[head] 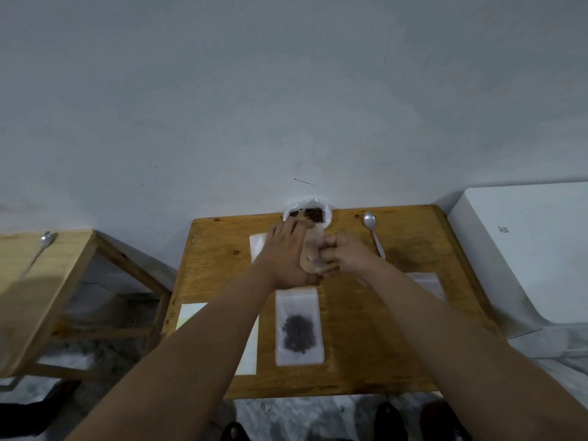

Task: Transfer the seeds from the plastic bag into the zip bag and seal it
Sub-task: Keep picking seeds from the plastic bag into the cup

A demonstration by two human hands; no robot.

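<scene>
I'm seeing, mid-frame, left hand (286, 254) pressing straight-fingered on the zip bag (313, 248), right hand (345, 257) pinching it with curled fingers, seeds (313, 214) sitting just above

Recorded on wooden table (366, 345): plastic bag (327, 215) of dark seeds (313, 214) at far edge, spoon (374, 234) to its right, filled zip bag (299, 327) front centre, pale sheet (190, 315) front left, clear bag (426, 281) mid-right.

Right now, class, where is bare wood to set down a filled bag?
Free: the table corner right of the spoon; the strip left of the white bag. Crowded: centre, where left hand rests on and right hand pinches a zip bag near the plastic bag.
</scene>
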